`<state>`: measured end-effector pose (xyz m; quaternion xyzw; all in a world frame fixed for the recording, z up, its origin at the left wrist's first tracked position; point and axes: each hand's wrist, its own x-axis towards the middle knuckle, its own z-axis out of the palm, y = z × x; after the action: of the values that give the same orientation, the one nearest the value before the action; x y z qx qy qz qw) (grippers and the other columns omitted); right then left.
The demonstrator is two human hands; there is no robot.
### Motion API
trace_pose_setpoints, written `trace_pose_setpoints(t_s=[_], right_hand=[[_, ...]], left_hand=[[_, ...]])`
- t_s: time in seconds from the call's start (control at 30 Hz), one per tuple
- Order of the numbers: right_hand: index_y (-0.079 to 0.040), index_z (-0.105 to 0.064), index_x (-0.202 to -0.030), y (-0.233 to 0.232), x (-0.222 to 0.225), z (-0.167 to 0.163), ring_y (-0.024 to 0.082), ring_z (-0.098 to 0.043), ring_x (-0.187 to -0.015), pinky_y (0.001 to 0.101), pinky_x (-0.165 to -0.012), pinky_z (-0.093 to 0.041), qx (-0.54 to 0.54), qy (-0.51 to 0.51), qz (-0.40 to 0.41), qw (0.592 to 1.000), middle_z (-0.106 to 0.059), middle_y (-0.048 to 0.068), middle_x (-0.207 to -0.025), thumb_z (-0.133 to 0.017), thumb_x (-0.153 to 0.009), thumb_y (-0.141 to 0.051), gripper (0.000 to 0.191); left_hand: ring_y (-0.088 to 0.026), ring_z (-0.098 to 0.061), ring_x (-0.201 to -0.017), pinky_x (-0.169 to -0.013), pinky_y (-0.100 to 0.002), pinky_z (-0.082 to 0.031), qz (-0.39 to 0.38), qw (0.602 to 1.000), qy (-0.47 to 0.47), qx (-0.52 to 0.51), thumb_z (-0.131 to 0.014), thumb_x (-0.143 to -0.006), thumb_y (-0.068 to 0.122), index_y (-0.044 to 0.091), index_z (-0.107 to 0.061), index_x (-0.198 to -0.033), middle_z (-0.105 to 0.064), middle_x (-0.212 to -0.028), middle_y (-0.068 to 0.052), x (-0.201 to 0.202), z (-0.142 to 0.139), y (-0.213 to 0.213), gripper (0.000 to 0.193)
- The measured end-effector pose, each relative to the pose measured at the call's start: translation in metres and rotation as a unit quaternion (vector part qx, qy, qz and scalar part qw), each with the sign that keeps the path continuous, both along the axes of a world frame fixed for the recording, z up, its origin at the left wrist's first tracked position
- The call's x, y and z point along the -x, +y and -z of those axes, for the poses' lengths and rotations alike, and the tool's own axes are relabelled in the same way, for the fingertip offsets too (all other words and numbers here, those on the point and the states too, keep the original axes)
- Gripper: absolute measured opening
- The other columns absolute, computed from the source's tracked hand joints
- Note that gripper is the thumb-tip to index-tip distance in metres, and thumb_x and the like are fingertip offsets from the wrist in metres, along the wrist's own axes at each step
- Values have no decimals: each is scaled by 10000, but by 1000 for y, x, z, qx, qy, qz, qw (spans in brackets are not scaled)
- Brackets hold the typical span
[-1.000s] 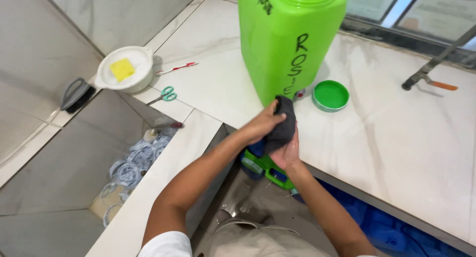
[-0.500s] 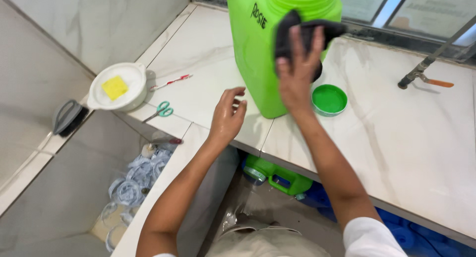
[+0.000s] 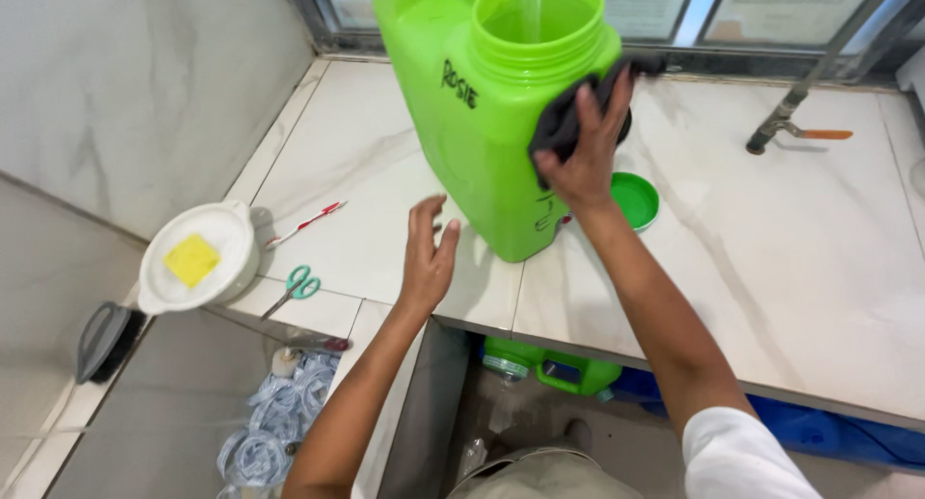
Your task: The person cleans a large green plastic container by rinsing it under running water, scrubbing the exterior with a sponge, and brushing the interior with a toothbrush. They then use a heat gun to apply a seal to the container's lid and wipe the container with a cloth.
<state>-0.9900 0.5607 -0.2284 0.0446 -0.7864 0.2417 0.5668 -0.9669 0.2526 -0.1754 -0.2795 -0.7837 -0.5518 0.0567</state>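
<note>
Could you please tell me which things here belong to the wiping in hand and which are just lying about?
In use:
green container
dark cloth, pressed on it by the right hand
left hand, open beside its base

Lying about:
green lid
scissors
white bowl with yellow sponge
red-and-white pen

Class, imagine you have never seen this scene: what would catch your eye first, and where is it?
First the big bright green container, open-topped, standing at the back of the pale tiled counter. Next the right hand pressing a dark cloth to its upper side, the left hand hovering open near its base. Its green lid lies beside it.
</note>
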Motion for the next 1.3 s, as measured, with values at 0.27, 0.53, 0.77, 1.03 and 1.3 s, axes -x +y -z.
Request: trace_pose_setpoints(t_s=[0.27, 0.53, 0.77, 1.03, 1.3], right_hand=[[23, -134, -1636, -36, -35, 25, 385, -209, -1604, 458, -1316, -157, 256, -39, -136, 956, -215, 241, -1706, -519, -1057, -564, 910], [-69, -495, -1495, 93, 121, -105, 241, -660, -1114, 377, -938, -568, 502, -278, -573, 585, -644, 149, -1299, -587, -1035, -421, 586], [-58, -396, -1624, 64, 122, 11, 171, -549, -1249, 349, -1023, -457, 514, -342, -530, 582, -532, 75, -1423, -516, -1086, -498, 704], [-128, -185, -1644, 58, 255, -151, 288, -344, -1465, 387, -1171, -334, 135, -289, -517, 794, -286, 178, -1609, -744, -943, -423, 943], [-115, -460, -1550, 39, 285, -146, 291, -587, -1327, 398, -1165, -478, 279, -202, -669, 659, -560, 167, -1477, -709, -952, -351, 689]], left_hand=[[-441, -21, -1652, -1335, -585, -87, -55, 975, 198, -87, -479, -1047, 642, 122, -5, -1685, 23, -1753, -268, 38, 2, 109, 949], [-389, -69, -1668, -1370, -549, -123, -90, 959, 187, -195, -469, -987, 771, 133, -54, -1684, -30, -1768, -211, 45, 27, 126, 1031], [-347, -213, -1585, -1315, -517, -210, -117, 963, 144, -195, -449, -937, 830, 33, -68, -1654, -163, -1694, -206, 44, 32, 126, 1138], [-313, -337, -1502, -1260, -479, -279, -125, 962, 126, -209, -471, -944, 793, -13, -91, -1623, -284, -1624, -196, 43, 43, 118, 1120], [-306, -379, -1463, -1244, -464, -315, -130, 962, 126, -204, -455, -943, 808, -31, -96, -1614, -321, -1584, -195, 48, 58, 113, 1132]])
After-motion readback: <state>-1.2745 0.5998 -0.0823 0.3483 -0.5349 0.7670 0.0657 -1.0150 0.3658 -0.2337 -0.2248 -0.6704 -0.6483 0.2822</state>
